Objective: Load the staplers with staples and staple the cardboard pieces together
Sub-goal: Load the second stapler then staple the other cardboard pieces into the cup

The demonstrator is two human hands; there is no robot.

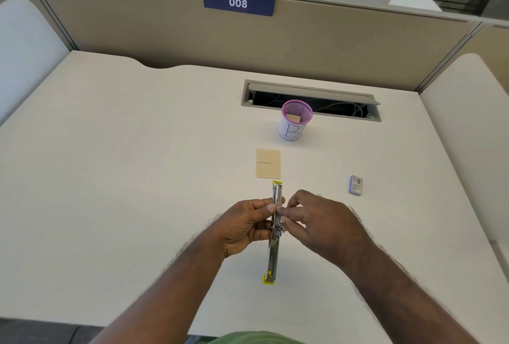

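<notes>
Both hands meet at the stapler (276,229), opened out flat, long axis running near to far. Left hand (243,226) closed around its middle, thumb on the left flank. Right hand (314,219) pinches something small at the magazine; whether staples, cannot tell. Cardboard pieces (268,164) lie just beyond the far tip, in line. Staple box (355,184) lies far-right, nearer the right hand. Loading judged unfinished.

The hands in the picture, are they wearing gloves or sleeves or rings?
No gloves. Both the left hand and the right hand are bare, and the forearms are bare too, with visible hair and no sleeves. No rings or watch show on the fingers or wrists. A bit of green clothing peeks in at the bottom.
</notes>
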